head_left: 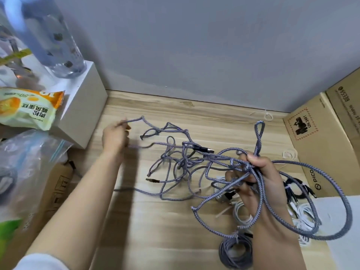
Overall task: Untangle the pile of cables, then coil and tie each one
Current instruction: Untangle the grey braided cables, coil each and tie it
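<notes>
Left hand point(115, 138) pinches one end of the cable tangle point(185, 158) spread across the wooden table point(155, 221) — right hand point(261, 178) clenched round a bunch of its loops, lifted up.

A cluttered home desk corner is shown. A wood-grain tabletop point(155, 221) is set against a plain grey wall point(194, 45), flanked by cardboard boxes point(321, 137), a snack packet point(29, 108) and a water bottle point(58, 41).
</notes>
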